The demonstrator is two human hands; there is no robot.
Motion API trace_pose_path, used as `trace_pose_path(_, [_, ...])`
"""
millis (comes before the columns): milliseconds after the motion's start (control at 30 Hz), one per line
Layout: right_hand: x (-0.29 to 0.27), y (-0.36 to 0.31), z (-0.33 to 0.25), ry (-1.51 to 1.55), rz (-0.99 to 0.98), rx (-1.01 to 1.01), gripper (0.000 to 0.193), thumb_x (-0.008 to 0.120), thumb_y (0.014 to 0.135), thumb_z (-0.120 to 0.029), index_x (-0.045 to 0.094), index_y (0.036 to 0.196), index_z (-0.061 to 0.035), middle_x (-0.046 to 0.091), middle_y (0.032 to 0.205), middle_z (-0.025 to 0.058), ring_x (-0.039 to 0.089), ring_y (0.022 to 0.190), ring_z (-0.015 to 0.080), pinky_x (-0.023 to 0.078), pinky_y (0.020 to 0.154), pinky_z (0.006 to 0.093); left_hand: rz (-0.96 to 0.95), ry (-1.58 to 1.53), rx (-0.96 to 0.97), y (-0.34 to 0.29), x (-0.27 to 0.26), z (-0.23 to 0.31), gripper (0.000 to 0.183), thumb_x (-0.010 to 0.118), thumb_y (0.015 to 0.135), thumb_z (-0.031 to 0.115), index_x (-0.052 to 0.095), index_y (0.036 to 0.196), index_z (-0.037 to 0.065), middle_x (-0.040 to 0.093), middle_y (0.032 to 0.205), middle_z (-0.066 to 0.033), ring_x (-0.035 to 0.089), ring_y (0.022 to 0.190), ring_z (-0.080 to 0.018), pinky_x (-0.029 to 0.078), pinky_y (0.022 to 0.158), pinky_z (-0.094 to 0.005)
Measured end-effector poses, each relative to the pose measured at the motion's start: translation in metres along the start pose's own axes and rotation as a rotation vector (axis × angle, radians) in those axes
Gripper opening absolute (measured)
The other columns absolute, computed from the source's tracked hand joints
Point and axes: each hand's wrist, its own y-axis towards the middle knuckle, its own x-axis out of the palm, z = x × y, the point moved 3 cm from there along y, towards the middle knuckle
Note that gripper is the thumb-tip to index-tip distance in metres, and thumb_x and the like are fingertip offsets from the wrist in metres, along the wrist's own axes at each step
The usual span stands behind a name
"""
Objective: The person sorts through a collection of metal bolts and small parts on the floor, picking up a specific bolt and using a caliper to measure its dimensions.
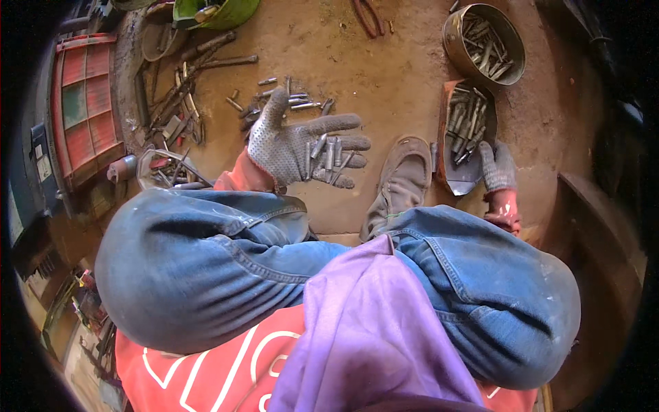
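Observation:
My left hand point(302, 145), in a grey dotted glove, is held palm up with its fingers spread. Several short cylindrical metal pieces point(329, 152) rest across those fingers. Below and beyond this hand, more metal pieces point(302, 101) lie loose on the ground. On the right, my gloved right hand point(499, 167) grips the near right edge of an orange-rimmed metal scoop-shaped tray point(461, 184), its fingertips partly hidden. Inside the tray are several longer, slender metal pieces point(468, 122).
A round tin point(449, 34) of similar pieces stands beyond the tray. My shoe point(405, 172) is between my hands. To the left are rods point(226, 62), a container of scrap point(154, 180), a green basin point(226, 15) and a red crate point(86, 103). Pliers-like handles point(371, 24) lie at the far side.

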Motion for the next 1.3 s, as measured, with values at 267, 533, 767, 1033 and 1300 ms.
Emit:
trace_pose_path(267, [-0.050, -0.027, -0.192, 0.237, 0.162, -1.131, 0.019, 0.065, 0.090, -0.016, 0.069, 0.105, -0.0049, 0.069, 0.100, 0.0169, 0.067, 0.095, 0.0338, 0.054, 0.080, 0.0410, 0.073, 0.077, 0.071, 0.002, 0.011, 0.004, 0.124, 0.057, 0.071, 0.087, 0.030, 0.151, -0.003, 0.036, 0.149, -0.0352, 0.042, 0.134, -0.0525, 0.032, 0.104, -0.0743])
trace_pose_path(533, [-0.006, -0.082, -0.279, 0.038, -0.375, -1.392, 0.025, 0.064, 0.084, -0.024, 0.070, 0.103, -0.0092, 0.068, 0.090, 0.0153, 0.067, 0.085, 0.0355, 0.054, 0.072, 0.0456, -0.193, -0.367, 0.002, 0.000, 0.018, 0.001, 0.111, 0.050, 0.081, 0.081, 0.035, 0.146, -0.007, 0.049, 0.139, -0.0310, 0.052, 0.126, -0.0446, 0.037, 0.107, -0.0582])
trace_pose_path(767, [-0.006, -0.092, -0.295, -0.039, -0.469, -1.508, 0.025, 0.065, 0.084, -0.021, 0.069, 0.104, -0.0078, 0.068, 0.090, 0.0157, 0.067, 0.084, 0.0355, 0.054, 0.072, 0.0448, -0.271, -0.514, -0.048, 0.003, 0.020, -0.004, 0.109, 0.049, 0.083, 0.080, 0.036, 0.145, -0.008, 0.051, 0.138, -0.0302, 0.053, 0.125, -0.0431, 0.038, 0.108, -0.0553])
trace_pose_path(1033, [-0.015, -0.094, -0.294, -0.071, -0.507, -1.535, 0.025, 0.066, 0.084, -0.017, 0.069, 0.106, -0.0062, 0.068, 0.091, 0.0162, 0.066, 0.083, 0.0354, 0.054, 0.073, 0.0438, -0.111, -0.194, -0.047, 0.006, -0.003, -0.007, 0.114, 0.050, 0.079, 0.083, 0.034, 0.147, -0.007, 0.044, 0.144, -0.0319, 0.048, 0.130, -0.0461, 0.036, 0.107, -0.0625])
trace_pose_path(1300, [-0.043, -0.070, -0.263, 0.492, -0.394, -1.353, 0.024, 0.069, 0.083, -0.009, 0.067, 0.106, -0.0047, 0.067, 0.090, 0.0132, 0.066, 0.079, 0.0300, 0.054, 0.073, 0.0396, -0.064, -0.093, -0.045, 0.006, -0.015, -0.006, 0.120, 0.051, 0.076, 0.087, 0.033, 0.149, -0.006, 0.037, 0.150, -0.0335, 0.044, 0.134, -0.0490, 0.033, 0.107, -0.0697])
